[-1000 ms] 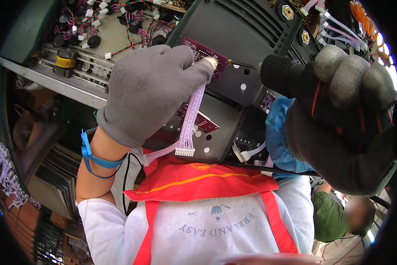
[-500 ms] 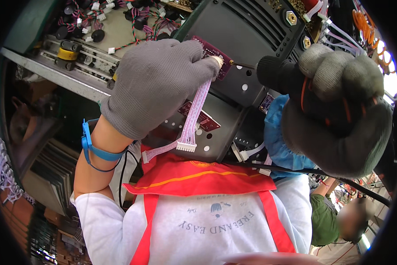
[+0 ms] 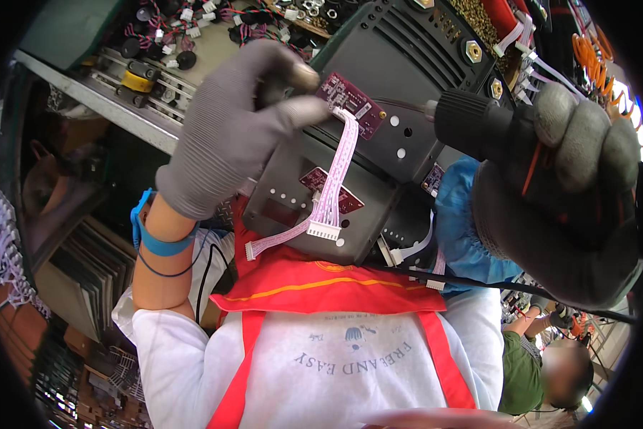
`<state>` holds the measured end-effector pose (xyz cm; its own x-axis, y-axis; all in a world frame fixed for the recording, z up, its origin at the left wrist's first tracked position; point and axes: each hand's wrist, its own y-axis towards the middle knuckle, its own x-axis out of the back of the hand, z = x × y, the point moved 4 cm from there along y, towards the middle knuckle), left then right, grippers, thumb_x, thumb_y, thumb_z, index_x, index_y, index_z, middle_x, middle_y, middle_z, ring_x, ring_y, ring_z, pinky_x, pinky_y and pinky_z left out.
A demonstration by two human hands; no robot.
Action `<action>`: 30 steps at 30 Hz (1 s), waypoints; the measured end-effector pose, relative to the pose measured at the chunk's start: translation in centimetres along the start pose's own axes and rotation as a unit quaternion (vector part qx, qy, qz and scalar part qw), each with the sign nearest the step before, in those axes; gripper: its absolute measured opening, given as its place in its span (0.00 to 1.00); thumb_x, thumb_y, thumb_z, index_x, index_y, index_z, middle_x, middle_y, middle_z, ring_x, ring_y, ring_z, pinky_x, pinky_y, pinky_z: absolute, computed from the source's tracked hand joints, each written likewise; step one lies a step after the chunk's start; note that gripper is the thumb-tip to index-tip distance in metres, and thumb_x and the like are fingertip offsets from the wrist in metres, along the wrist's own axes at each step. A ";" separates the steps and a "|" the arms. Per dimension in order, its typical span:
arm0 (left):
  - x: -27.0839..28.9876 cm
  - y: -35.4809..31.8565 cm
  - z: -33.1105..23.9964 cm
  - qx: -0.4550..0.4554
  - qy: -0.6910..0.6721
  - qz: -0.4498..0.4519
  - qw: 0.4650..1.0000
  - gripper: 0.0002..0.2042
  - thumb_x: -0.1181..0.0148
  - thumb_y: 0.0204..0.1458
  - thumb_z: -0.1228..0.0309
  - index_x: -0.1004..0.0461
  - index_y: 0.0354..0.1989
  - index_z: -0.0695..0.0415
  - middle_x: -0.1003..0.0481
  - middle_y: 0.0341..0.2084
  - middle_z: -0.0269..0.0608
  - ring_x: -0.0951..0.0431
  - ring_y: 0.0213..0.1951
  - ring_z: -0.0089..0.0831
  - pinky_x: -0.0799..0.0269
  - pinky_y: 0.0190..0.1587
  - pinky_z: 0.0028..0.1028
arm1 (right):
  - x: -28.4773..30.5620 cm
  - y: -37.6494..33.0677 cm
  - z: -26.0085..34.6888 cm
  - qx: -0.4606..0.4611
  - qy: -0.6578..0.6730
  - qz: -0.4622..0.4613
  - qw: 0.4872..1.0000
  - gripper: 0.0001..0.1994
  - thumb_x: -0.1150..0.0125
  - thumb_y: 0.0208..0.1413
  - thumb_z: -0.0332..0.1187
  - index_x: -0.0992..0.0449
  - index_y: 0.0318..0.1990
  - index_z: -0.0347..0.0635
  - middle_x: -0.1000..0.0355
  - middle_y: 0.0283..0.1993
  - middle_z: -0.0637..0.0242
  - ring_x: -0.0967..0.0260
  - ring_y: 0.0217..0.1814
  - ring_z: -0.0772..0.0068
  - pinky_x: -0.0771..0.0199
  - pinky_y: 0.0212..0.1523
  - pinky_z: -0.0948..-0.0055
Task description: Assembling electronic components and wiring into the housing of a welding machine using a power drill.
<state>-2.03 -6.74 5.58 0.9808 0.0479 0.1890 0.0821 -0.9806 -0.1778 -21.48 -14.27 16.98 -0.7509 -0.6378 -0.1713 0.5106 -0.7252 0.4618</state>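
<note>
The maroon circuit board (image 3: 353, 105) lies over the black metal chassis (image 3: 378, 64) near 12 o'clock of the view, a brass screw (image 3: 383, 114) at its 3 o'clock corner. At the board's 9 o'clock side, the left hand (image 3: 225, 136) has its grip apart, thumb and fingertips spread near the edge; blur hides whether they touch it. Toward 2 o'clock, the right hand (image 3: 575, 136) has its grip wrapped round a black power driver (image 3: 471, 125), whose thin bit (image 3: 407, 104) reaches toward 9 o'clock and ends close to the screw, contact unclear. For clean driving, the bit would best be lined up square with the screw head and seated before the trigger is pressed, with light fingertips steadying the board's edges. The white ribbon cable (image 3: 344, 154), hanging toward 6 o'clock from the board, should stay slack and clear of the bit.
</note>
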 end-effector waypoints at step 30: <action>-2.1 -1.1 1.2 0.125 -0.405 0.135 0.896 0.27 0.55 0.62 0.47 0.23 0.34 0.62 0.35 0.14 0.26 0.46 0.14 0.11 0.53 0.16 0.16 | -2.8 0.2 0.5 0.004 0.053 0.016 0.998 0.16 0.48 0.57 0.48 0.38 0.40 0.47 0.42 0.30 0.72 0.45 0.36 0.73 0.37 0.45 0.45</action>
<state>-3.97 -5.50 4.18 0.7694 0.0361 -0.6378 -0.2401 -0.9088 -0.3411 -19.49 -12.48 17.97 -0.6849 -0.6853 -0.2473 0.5308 -0.7019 0.4749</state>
